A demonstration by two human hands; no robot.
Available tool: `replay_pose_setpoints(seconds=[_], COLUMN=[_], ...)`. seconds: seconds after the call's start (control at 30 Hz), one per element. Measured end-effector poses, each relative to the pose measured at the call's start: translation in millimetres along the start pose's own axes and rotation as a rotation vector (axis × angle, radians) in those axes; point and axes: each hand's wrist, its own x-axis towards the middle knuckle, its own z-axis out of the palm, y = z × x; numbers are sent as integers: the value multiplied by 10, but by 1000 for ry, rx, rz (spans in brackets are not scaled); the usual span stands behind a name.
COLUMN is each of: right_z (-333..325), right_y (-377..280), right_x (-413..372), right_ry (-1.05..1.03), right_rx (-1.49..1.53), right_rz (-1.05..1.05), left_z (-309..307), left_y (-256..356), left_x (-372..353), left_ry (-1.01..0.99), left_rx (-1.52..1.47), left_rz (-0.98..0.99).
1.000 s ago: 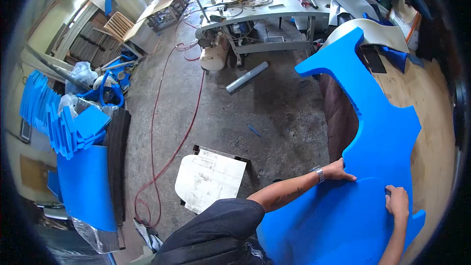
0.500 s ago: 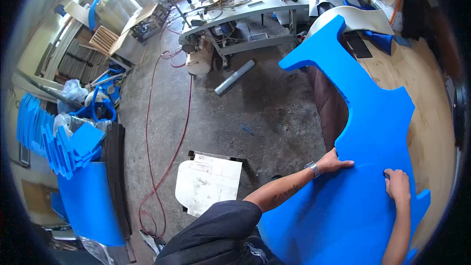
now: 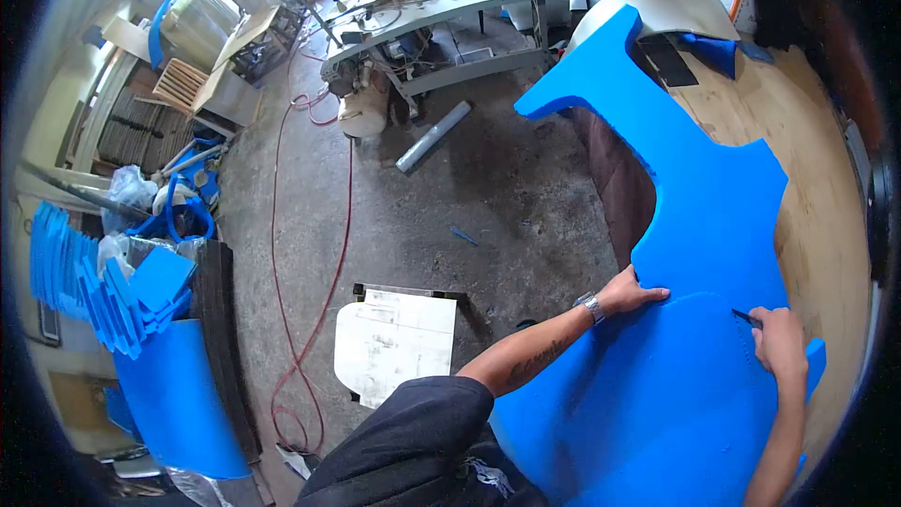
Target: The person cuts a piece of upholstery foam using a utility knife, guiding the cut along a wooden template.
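A large sheet of blue foam (image 3: pixel 694 216) with a notched, curved outline lies over the wooden table and past its near edge. My left hand (image 3: pixel 631 294) grips the sheet's inner edge, thumb on top and the other fingers hidden at or below the edge. Between the fingers of my right hand (image 3: pixel 779 338) is a slim black knife-like tool (image 3: pixel 746 317), its tip pointing left at the foam surface. A faint curved line runs across the foam between the two hands, close to the tool tip. Small specks mark the surface below that tip.
Bare plywood of the table (image 3: pixel 817 178) shows on the right. A sewing machine table (image 3: pixel 441 33) stands at the back. On the floor are a red hose (image 3: pixel 349 225), a grey roll (image 3: pixel 434 136) and a low white-topped stand (image 3: pixel 399 343). Blue foam pieces (image 3: pixel 164 277) are stacked at left.
My right hand has shifted slightly right and down within the view, and the black tool now shows more clearly. My left hand keeps its hold on the edge. The whole view has shifted a little.
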Motion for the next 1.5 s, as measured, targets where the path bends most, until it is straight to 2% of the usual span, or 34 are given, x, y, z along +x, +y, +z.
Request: replay_pose_setpoints(seconds=[0.23, 0.43, 0.6, 0.7, 0.77, 0.83, 0.87, 0.9, 0.93, 0.97, 1.0, 1.03, 1.1, 1.17, 1.3, 1.37, 1.4, 1.5], right_z=[90, 128, 70, 56, 49, 175, 157, 120, 18, -104, -131, -211, -297, -209, 275, 510, 492, 181], right_y=[-97, -126, -98, -76, -85, 55, 63, 25, 11, -2, 8, -20, -114, -132, -48, -9, -42, 6], right_x=[59, 58, 21, 47, 62, 160, 170, 117, 123, 81, 51, 22, -41, -25, 167, 280, 287, 159], right_ry=[23, 52, 100, 93, 90, 61, 35, 105, 56, -3, -25, -30, -108, -112, -39, -16, -7, -145], right_rx=[-31, -49, 144, 151, 97, 120, 19, 24, -37, -62, -95, -126, -109, -157, -99, -40, -14, -136], right_rz=[13, -21, -48, -67, -85, -140, -145, -142, -147, -176, -104, -93, -12, 5, -38, -29, -26, -49], left_z=[-41, 30, 19, -59, -37, -170, -196, -170, -156, -126, -86, -123, -56, -37, -31, -40, -18, -35], left_y=[242, -123, -218, 112, 107, 502, 559, 278, 478, 343, 210, 267, 140, 151, 320, 156, 193, 310], left_x=[-181, 77, 108, -114, -112, -333, -339, -135, -243, -180, -126, -118, -87, -81, -219, -133, -134, -175], left_ry=[-2, -1, -55, -62, -19, -24, -11, 24, 26, -1, -29, -96, -48, 5, -44, 26, 62, 6], left_rx=[-70, -84, -139, -180, -212, -71, 7, 209, 198, 87, -23, 4, -101, -17, -58, 20, 55, 41], left_rz=[15, 31, 23, 21, 182, 100, 142, 72, 32, 36, 38, -113, -104, -108, -151, -81, -46, -100])
